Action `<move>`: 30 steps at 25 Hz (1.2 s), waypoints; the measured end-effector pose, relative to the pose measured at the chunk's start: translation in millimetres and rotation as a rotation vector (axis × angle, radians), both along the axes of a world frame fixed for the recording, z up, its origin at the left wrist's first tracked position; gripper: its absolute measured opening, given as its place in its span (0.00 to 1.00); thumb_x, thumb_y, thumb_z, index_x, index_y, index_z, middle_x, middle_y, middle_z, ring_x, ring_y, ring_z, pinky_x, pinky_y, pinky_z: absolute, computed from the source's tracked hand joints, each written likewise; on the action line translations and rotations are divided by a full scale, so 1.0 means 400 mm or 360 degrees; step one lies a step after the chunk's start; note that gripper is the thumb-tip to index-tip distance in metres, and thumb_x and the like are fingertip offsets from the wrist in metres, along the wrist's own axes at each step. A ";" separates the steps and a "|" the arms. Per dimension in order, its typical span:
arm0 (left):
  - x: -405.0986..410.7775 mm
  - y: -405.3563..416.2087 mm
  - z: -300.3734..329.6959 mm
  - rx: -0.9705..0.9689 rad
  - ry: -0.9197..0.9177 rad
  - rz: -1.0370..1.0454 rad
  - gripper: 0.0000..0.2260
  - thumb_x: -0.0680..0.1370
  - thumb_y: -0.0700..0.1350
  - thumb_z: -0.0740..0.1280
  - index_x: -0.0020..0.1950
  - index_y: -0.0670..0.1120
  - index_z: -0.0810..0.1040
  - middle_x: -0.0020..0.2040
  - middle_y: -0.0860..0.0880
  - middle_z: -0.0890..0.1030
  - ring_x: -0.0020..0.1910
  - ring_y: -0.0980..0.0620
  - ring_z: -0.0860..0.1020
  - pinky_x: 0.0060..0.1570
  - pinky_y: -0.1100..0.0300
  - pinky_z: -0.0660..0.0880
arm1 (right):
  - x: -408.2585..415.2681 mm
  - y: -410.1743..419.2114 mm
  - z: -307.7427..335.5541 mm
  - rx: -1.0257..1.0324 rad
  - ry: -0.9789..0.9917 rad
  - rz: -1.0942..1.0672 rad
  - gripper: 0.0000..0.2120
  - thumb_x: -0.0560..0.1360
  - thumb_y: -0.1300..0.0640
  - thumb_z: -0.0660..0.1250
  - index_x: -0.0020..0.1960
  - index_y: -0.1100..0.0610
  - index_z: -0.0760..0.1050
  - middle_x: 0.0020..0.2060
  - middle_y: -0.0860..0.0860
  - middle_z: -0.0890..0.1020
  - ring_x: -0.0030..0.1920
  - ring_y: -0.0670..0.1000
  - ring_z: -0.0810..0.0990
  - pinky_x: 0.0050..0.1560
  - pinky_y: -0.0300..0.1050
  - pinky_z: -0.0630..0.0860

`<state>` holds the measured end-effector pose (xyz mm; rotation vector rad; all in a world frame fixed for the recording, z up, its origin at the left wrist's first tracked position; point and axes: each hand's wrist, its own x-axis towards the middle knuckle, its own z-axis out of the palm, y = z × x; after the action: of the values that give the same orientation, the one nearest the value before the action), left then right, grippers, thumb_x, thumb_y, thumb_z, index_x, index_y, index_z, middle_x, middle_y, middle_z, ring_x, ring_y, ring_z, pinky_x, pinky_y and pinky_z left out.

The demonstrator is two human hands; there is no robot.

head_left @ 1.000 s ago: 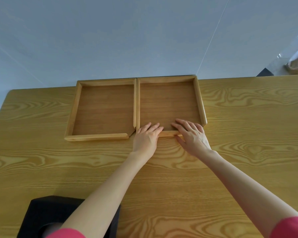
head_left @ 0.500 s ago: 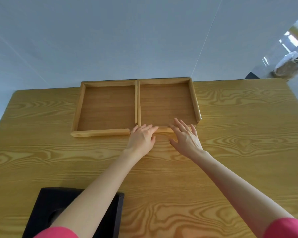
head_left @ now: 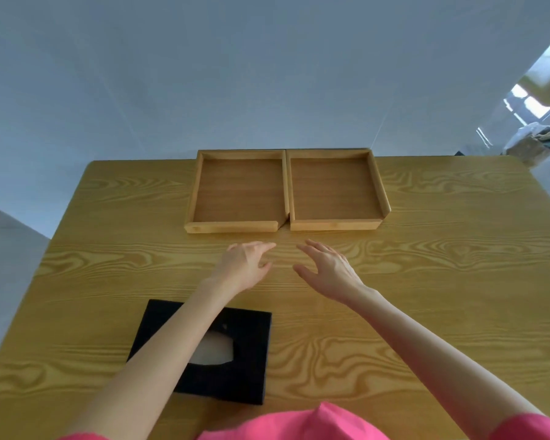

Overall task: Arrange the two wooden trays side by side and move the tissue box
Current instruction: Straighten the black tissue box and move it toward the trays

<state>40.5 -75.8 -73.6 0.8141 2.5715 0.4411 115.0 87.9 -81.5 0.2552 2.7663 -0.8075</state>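
Two shallow wooden trays sit side by side at the table's far edge, their inner walls touching: the left tray (head_left: 238,192) and the right tray (head_left: 334,190). Both are empty. My left hand (head_left: 246,265) and my right hand (head_left: 326,269) hover over the table just in front of the trays, fingers spread, holding nothing and touching neither tray. A black tissue box (head_left: 245,366) with an oval top opening lies near me on the left; my left forearm crosses over it and hides part of it.
The wooden table (head_left: 442,296) has bare grain to the right of my arms. A pale wall rises behind the trays. Bags and clutter (head_left: 537,147) sit on the floor beyond the table's far right corner.
Both hands have let go of the right tray's front edge and drawn back toward me. The view has pulled back, showing the whole tissue box.
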 end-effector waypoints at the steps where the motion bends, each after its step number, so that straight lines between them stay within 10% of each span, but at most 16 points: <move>1: 0.007 -0.028 0.003 -0.0025 -0.0027 0.0004 0.22 0.77 0.49 0.61 0.71 0.52 0.62 0.71 0.48 0.69 0.67 0.49 0.70 0.65 0.52 0.67 | 0.007 -0.028 0.005 -0.0030 -0.0016 0.0017 0.25 0.76 0.46 0.59 0.71 0.52 0.61 0.73 0.53 0.62 0.73 0.54 0.58 0.71 0.54 0.57; 11: 0.060 -0.257 -0.026 -0.0280 -0.0463 -0.0085 0.32 0.72 0.58 0.65 0.72 0.56 0.57 0.72 0.50 0.66 0.71 0.45 0.63 0.67 0.50 0.63 | 0.078 -0.248 -0.007 -0.0045 -0.0301 0.0324 0.29 0.72 0.39 0.61 0.69 0.48 0.61 0.67 0.50 0.71 0.66 0.54 0.69 0.63 0.51 0.66; 30: 0.001 -0.182 -0.049 0.0022 0.0115 -0.0156 0.24 0.75 0.52 0.63 0.70 0.51 0.64 0.67 0.50 0.73 0.66 0.49 0.69 0.66 0.52 0.62 | -0.028 -0.178 0.011 0.0114 -0.0115 0.0169 0.26 0.68 0.47 0.65 0.65 0.48 0.66 0.59 0.50 0.76 0.59 0.54 0.73 0.50 0.51 0.73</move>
<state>40.8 -148.6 -93.2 0.9728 2.5831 0.4070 103.8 16.9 -77.3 0.1464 2.7183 -0.6611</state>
